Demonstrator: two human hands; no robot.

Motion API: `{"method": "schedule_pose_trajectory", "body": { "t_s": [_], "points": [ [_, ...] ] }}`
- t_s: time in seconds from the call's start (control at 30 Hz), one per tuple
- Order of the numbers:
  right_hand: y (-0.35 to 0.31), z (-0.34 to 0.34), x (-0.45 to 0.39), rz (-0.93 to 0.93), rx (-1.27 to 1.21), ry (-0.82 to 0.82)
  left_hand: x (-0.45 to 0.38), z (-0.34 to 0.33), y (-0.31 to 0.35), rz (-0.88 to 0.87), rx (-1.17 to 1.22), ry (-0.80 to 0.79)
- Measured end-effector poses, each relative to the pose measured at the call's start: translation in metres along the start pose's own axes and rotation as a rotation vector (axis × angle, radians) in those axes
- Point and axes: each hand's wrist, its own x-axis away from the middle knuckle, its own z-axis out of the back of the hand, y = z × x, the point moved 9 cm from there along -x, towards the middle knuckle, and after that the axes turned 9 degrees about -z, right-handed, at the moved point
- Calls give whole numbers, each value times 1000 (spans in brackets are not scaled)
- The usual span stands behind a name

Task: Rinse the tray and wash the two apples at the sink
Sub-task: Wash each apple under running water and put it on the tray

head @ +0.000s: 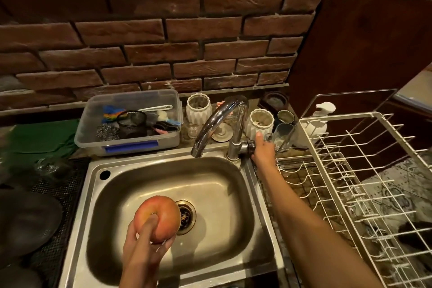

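My left hand (142, 243) grips a red-orange apple (163, 213) over the steel sink (261, 217), just left of the drain (187, 216). My thumb presses into the apple's hollow and my fingers curl under it. My right hand (263, 152) reaches to the tap handle (250, 146) at the base of the chrome faucet (217, 121) and holds it. No water runs from the spout. The basin holds nothing else. No tray and no second apple show.
A white wire dish rack (364, 170) stands right of the sink. Behind the sink are a clear plastic tub (131, 145) of scrubbers, two white jars (198, 107) and small glasses. A green cloth (42, 135) and dark cookware (25, 222) lie at the left.
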Motion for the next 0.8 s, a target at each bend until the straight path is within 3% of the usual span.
{"method": "schedule_pose_trajectory", "body": {
  "t_s": [0.37, 0.8],
  "points": [
    [-6, 4, -3, 97, 86, 29, -7, -12, 1, -17, -34, -30],
    [17, 0, -32, -169, -67, 35, -13, -5, 0, -18, 2, -53]
  ]
}}
